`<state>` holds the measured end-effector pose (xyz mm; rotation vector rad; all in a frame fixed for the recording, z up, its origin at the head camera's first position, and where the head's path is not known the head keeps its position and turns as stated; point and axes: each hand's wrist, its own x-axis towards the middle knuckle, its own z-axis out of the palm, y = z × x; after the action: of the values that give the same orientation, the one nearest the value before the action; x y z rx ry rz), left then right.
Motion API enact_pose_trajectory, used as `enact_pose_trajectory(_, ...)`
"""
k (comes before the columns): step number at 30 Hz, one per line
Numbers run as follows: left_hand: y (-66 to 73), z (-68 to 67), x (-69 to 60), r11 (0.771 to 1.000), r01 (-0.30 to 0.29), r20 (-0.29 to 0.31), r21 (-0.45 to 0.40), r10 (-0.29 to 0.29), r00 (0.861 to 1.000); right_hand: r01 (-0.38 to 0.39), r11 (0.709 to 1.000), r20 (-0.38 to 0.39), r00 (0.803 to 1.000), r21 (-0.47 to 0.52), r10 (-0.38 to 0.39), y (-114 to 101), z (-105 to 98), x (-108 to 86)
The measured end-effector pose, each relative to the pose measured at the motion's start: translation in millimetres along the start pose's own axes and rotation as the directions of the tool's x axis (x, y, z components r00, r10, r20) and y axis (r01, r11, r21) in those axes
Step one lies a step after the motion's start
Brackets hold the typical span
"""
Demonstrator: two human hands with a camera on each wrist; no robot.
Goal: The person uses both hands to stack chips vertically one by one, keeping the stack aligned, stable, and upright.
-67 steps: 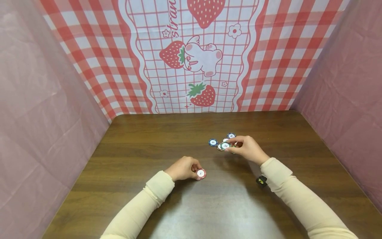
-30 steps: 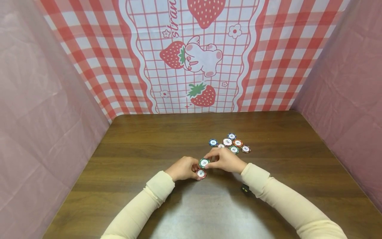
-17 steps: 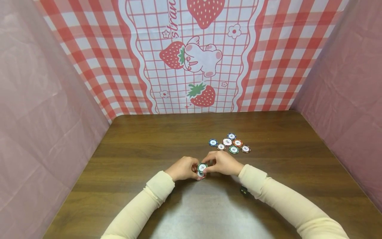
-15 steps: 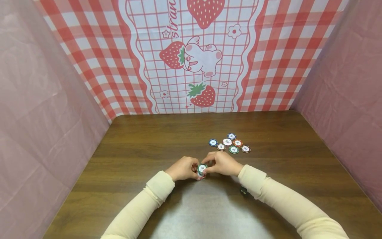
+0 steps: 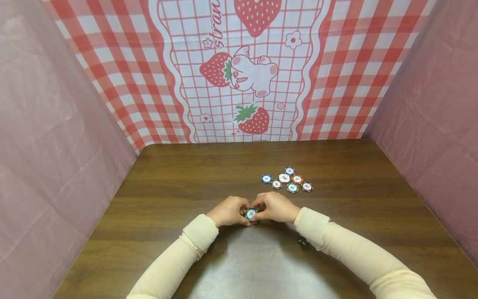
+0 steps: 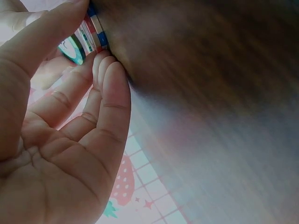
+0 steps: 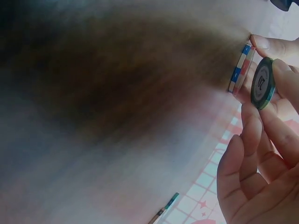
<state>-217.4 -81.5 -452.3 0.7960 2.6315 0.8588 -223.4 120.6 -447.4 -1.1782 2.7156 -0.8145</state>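
My right hand (image 5: 275,207) pinches a green chip (image 5: 251,214) marked 20 between thumb and fingers. In the right wrist view this green chip (image 7: 263,84) is tilted, close above a short stack of chips (image 7: 241,69) with a blue-and-white one at the bottom and a red one over it. My left hand (image 5: 228,211) grips the sides of that stack, its thumb and fingers around the edge, as the left wrist view shows with the stack (image 6: 96,30) resting on the table. From the head view the green chip covers the stack.
Several loose chips lie flat on the wooden table (image 5: 179,174) beyond my right hand: a blue one (image 5: 267,179), a white one (image 5: 284,178), an orange one (image 5: 297,179) and a green one (image 5: 292,187) among them. A patterned cloth (image 5: 254,83) hangs behind.
My right hand has brought the green chip from the loose group leftward and down to just over the stack. My left hand has stayed in place, holding the stack.
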Motion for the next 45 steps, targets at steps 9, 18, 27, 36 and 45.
enact_pose_trajectory(9,-0.1,0.0,-0.2,1.0,0.001,-0.001,0.015,-0.001,1.0,-0.037,0.997,0.01,0.999,-0.072,0.038,0,3,2.1)
enact_pose_trajectory(18,0.8,0.0,-0.2,1.0,-0.013,-0.01,0.02,0.013,1.0,-0.059,0.993,0.024,0.998,-0.106,0.062,-6,4,3.1)
enact_pose_trajectory(27,0.6,0.0,-1.3,1.0,-0.018,-0.016,0.025,0.018,1.0,-0.1,0.992,0.046,0.993,-0.083,0.105,-8,5,5.5)
enact_pose_trajectory(36,0.1,-0.4,-2.0,1.0,-0.029,-0.012,0.005,0.029,1.0,-0.111,0.992,0.056,0.992,-0.054,0.114,-7,5,5.8)
enact_pose_trajectory(45,-3.6,-0.3,-0.9,1.0,-0.029,-0.001,-0.012,0.029,1.0,-0.116,0.993,-0.002,0.993,-0.028,0.116,1,-9,1.1)
